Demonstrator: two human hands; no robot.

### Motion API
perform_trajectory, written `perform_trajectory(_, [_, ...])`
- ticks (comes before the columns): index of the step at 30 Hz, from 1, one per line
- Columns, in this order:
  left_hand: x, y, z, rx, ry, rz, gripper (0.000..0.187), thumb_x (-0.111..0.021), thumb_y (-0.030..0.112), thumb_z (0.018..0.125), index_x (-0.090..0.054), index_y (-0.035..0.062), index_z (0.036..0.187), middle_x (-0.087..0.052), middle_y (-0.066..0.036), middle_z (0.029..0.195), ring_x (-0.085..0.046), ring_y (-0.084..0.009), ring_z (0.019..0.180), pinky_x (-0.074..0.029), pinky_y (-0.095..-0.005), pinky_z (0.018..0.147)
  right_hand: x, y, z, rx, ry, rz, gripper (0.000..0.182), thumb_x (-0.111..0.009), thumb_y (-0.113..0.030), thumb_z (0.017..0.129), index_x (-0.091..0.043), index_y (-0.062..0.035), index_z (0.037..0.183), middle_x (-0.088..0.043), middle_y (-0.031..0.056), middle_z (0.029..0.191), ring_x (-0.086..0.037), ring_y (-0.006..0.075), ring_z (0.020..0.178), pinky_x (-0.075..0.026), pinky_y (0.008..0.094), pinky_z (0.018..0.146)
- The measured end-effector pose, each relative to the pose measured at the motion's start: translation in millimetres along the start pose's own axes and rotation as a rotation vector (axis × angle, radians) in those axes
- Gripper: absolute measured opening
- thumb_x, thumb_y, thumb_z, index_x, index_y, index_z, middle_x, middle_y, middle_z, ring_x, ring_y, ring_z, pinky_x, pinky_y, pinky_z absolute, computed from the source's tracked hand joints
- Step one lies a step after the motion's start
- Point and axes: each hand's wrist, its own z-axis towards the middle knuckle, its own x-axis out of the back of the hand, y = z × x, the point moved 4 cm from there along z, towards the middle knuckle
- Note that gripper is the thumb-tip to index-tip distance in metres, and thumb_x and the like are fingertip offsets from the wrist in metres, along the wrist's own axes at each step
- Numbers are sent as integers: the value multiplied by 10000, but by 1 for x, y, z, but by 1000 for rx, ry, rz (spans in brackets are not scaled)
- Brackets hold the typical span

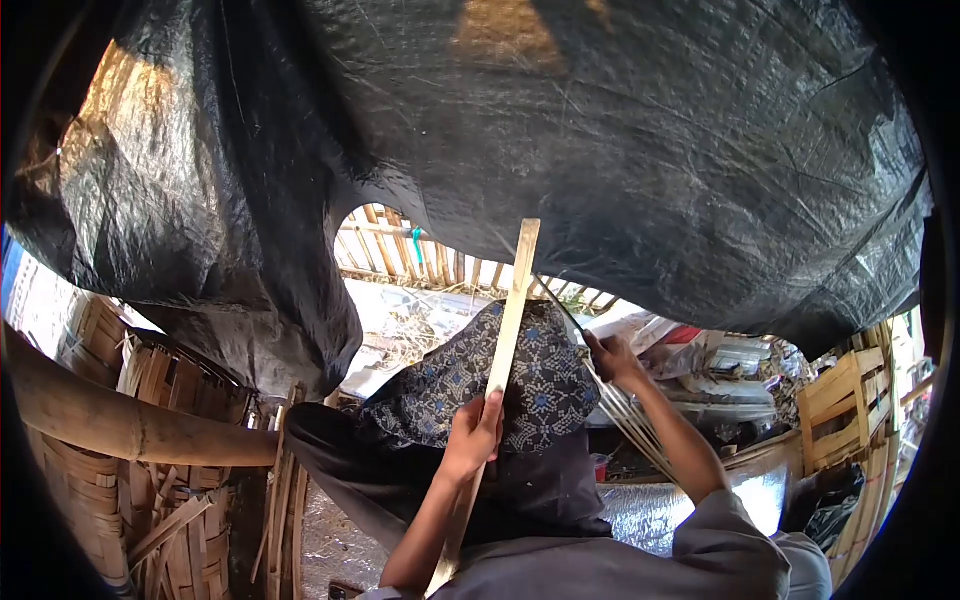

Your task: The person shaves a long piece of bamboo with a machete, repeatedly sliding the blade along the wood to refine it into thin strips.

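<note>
My left hand (474, 437) grips a long flat bamboo slat (512, 310) near its middle. The slat stands nearly upright, its top end against the black tarp. My right hand (612, 360) is raised to the right of the slat and is closed on a bundle of thin bamboo strips (632, 425) that hang down along my forearm. A thin dark curved piece (562, 308) runs from that hand up toward the slat; I cannot tell whether it is a blade. A dark blue patterned cloth (460, 380) lies behind both hands.
A black plastic tarp (600, 150) hangs low overhead. A thick bamboo pole (120, 420) crosses at the left above woven bamboo baskets (170, 480). A wooden crate (845, 405) stands at the right. Bamboo fencing (400, 250) shows under the tarp.
</note>
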Motion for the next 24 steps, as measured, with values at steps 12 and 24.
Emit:
perform_trajectory(12, [5, 14, 16, -23, -73, -130, 348, -460, 332, 942, -532, 1, 860, -552, -59, 634, -564, -120, 568, -477, -251, 555, -57, 46, -59, -331, 163, 676, 835, -415, -680, 818, -458, 52, 1216, -565, 205, 1061, -535, 283, 866, -430, 377, 756])
perform_trajectory(24, [26, -38, -52, 102, -333, -194, 269, -422, 222, 956, -510, -28, 1004, -568, -80, 702, -550, -129, 566, -439, -249, 529, -29, 23, -88, -278, 51, 1289, 597, -386, -683, 827, -437, -98, 718, -409, 5, 565, -410, 111, 426, -312, 258, 361])
